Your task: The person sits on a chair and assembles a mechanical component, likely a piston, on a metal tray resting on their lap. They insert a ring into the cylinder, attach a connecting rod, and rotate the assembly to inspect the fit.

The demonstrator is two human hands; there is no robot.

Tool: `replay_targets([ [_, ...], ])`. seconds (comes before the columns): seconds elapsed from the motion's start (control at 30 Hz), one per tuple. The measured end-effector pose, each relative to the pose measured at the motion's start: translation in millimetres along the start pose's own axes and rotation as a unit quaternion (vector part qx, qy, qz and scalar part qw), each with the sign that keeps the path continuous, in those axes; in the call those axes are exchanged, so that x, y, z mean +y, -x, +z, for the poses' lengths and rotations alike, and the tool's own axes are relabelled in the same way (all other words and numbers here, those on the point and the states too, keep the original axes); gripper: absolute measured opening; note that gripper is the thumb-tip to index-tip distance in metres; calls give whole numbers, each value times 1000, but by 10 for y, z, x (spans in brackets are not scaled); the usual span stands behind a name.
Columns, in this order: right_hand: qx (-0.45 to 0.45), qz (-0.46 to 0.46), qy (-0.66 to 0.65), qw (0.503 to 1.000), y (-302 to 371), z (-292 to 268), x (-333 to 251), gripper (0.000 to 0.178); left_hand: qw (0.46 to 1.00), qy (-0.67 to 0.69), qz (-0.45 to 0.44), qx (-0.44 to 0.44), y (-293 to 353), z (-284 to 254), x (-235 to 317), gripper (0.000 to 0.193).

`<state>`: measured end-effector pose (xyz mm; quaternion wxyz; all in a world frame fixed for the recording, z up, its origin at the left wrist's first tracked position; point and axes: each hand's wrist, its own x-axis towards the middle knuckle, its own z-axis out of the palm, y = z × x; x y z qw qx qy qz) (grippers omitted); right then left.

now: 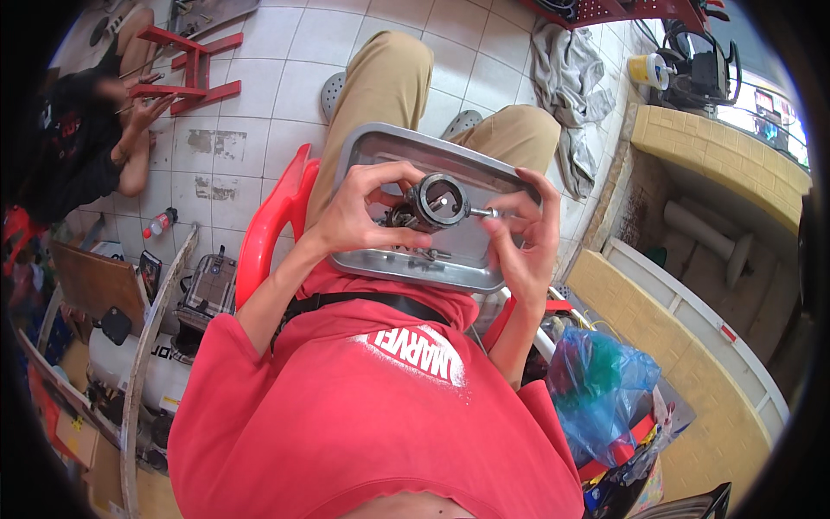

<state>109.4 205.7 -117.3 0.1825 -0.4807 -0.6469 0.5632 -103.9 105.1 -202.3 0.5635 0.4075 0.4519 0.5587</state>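
My left hand grips a dark metal machine part with a round open bore, its thumb below and fingers above. A short metal rod sticks out of the part's right side. Around that rod's end, the thumb and fingers of my right hand are closed. Both hands are over a grey metal tray that rests on my lap. Several small metal pieces lie in the tray, under the part. What is inside the bore is too small to make out.
I sit on a red plastic chair. At the left, another person sits near a red metal stand. A grey cloth lies on the tiled floor. A blue plastic bag is at my right, beside a yellow ledge.
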Motion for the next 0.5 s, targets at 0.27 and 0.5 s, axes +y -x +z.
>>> replay_targets([
  [0.27,-2,27,9,1000,27,4,-75,60,1000,-3,8,0,10,-15,-21,54],
  [0.5,-29,-30,37,998,2,-5,-74,59,1000,14,-6,-9,7,-5,-38,53],
])
